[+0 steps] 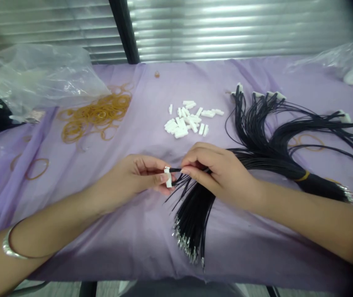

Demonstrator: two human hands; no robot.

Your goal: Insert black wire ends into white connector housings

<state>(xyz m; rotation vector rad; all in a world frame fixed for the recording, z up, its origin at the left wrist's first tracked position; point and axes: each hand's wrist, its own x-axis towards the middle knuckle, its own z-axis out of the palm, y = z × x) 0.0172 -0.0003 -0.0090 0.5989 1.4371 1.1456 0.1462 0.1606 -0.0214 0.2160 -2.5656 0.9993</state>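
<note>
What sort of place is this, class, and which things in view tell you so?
Probably a workshop bench for wiring: black wires with metal tips, a pile of small white connectors and loose rubber bands lie on a purple cloth.

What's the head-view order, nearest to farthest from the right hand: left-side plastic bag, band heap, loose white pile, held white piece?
From the right hand:
1. Held white piece: just left, in the left hand.
2. Loose white pile: beyond, slightly left.
3. Band heap: farther left.
4. Plastic bag: far left, behind the heap.
</note>
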